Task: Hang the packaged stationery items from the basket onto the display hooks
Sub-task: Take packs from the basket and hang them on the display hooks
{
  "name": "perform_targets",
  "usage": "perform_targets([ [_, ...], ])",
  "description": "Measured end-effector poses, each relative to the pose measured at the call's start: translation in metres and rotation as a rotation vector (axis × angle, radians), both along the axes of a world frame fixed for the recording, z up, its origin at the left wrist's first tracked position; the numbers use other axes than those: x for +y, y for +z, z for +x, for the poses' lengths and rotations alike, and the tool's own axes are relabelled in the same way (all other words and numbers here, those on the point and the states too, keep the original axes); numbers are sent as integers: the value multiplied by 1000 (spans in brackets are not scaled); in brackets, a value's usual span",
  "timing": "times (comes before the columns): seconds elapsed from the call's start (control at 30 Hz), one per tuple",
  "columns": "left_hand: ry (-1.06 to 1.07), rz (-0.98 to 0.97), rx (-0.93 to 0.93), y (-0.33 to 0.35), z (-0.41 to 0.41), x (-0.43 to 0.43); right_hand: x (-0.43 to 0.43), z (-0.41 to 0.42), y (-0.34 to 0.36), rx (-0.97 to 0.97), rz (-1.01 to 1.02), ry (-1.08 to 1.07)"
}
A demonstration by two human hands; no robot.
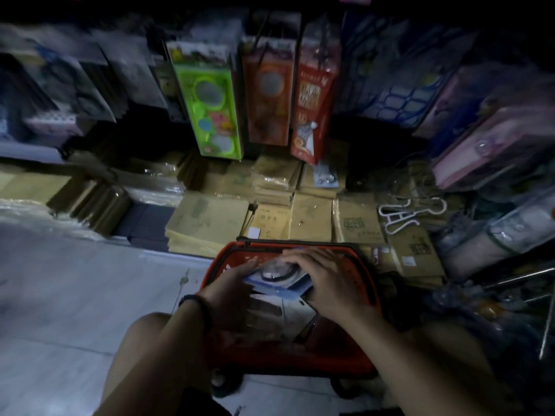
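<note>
We look down on a red basket standing on the pale floor, between the person's bare knees; both hands are inside its rim, on a blue-edged blister pack with a round clear bubble on top. The left hand comes in from the left, a dark band on its wrist, its fingers curled under and against the pack's left edge; the right hand lies over the pack's right side, its fingers spread flat across the top and partly closed round the edge (how firmly either hand grips, we cannot tell; the picture is dim and blurred). The pack sits at the top of the basket's contents, above other clear-wrapped packages lower in the basket.

Beyond the basket, stacks of brown-covered exercise books lie in rows on the low shelf; a few white hooks lie loose on them to the right. Above hang packaged items: a green pack, an orange-brown pack just beside it, and a red pack to the right of that; further right hang blue and pink packs, too blurred to read.
</note>
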State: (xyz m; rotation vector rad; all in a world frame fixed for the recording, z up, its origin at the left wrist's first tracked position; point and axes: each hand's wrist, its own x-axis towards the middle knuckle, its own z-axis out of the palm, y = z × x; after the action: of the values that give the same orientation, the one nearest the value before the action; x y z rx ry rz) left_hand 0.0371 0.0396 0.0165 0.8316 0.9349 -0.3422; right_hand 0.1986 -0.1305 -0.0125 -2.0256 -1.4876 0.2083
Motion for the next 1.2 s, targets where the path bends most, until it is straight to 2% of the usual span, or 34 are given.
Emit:
perform_targets([
  [0.07,89,-35,-165,23,0,-12,-4,-4,23,-40,101,42],
  [0.2,137,-21,-316,63,-3,-21,-15,-12,68,-141,213,82],
  [0.3,99,79,-337,96,-2,-33,-31,-16,104,-102,98,50],
  [0.4,151,156,-438,120,-1,-39,-46,-12,142,-123,-57,89],
  [0.47,202,220,-489,141,2,-41,-49,-10,167,-153,-62,88],
  [0.63,216,327,-649,209,26,-54,-33,-6,225,-253,207,-121],
  [0.93,163,641,-868,323,70,-61,-38,24,337,-232,353,-253],
  [1.2,189,728,-991,406,117,-60,-46,73,425,-392,464,-360],
])
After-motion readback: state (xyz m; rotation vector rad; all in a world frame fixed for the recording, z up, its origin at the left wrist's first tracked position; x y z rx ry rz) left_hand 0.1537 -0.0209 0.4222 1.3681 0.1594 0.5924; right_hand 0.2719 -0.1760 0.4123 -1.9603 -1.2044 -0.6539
